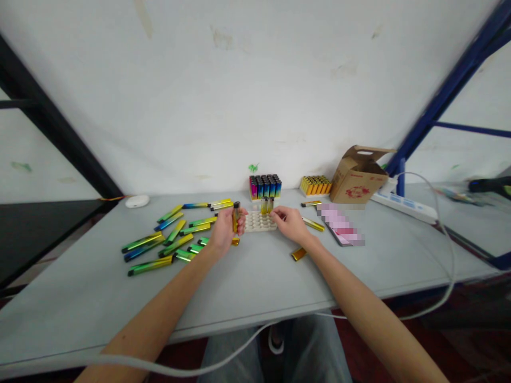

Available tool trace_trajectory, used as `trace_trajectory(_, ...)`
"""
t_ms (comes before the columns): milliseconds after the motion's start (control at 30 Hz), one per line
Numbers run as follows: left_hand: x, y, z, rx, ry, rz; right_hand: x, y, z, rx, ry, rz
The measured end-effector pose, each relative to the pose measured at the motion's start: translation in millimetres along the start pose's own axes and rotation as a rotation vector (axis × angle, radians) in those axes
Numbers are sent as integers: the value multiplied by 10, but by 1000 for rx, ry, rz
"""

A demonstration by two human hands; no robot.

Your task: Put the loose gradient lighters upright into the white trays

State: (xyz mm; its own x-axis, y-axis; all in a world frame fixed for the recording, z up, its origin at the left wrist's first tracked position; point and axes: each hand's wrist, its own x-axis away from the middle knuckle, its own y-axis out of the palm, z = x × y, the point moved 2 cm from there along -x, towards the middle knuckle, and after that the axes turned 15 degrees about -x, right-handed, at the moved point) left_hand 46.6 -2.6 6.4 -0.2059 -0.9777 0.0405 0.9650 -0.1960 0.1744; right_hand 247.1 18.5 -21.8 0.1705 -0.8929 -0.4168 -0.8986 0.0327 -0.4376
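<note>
My left hand (227,230) is closed around an upright gold tube with a dark cap (236,215). Just to its right lies a white tray with round holes (259,222). Two yellowish, dark-topped tubes (264,205) stand at the tray's back right. My right hand (290,222) has its fingers pinched at the rightmost of these tubes (271,205); the fingertips partly cover its lower end. Loose green, yellow and blue shiny tubes with black ends (175,246) are spread to the left of my left hand.
Behind the tray stand a block of black-topped multicoloured tubes (265,187) and a block of yellow tubes (316,185). Rightward are an open cardboard box (359,178), a blurred-out phone (340,224) and a power strip (405,206). A white case (137,201) sits far left. A white cable (453,255) loops across the front.
</note>
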Motion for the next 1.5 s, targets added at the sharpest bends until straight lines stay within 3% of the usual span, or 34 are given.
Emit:
trace_trajectory(133, -58, -33, -40, -74, 61, 86, 3, -8, -29, 25, 2, 2)
trace_trajectory(300, -93, -70, -87, -221, 111, 68, 13, -14, -71, 95, -9, -7)
trace_trajectory(500, -118, -149, -29, -418, 200, 94, 51, 43, -102, 205, -255, -323)
trace_trajectory(667, -168, -215, -6, -537, 309, 206, 39, 16, -91, 220, -269, -396)
trace_trajectory(900, -253, -221, -101, -557, 370, 132, 68, 13, -198, 225, -261, -450)
trace_trajectory(1200, -254, -93, -211, -631, 373, 127, 78, 50, -212, 266, -283, -439)
trace_trajectory(1500, -292, -64, -146, -828, 438, 97, 68, 53, -199, 221, -311, -444)
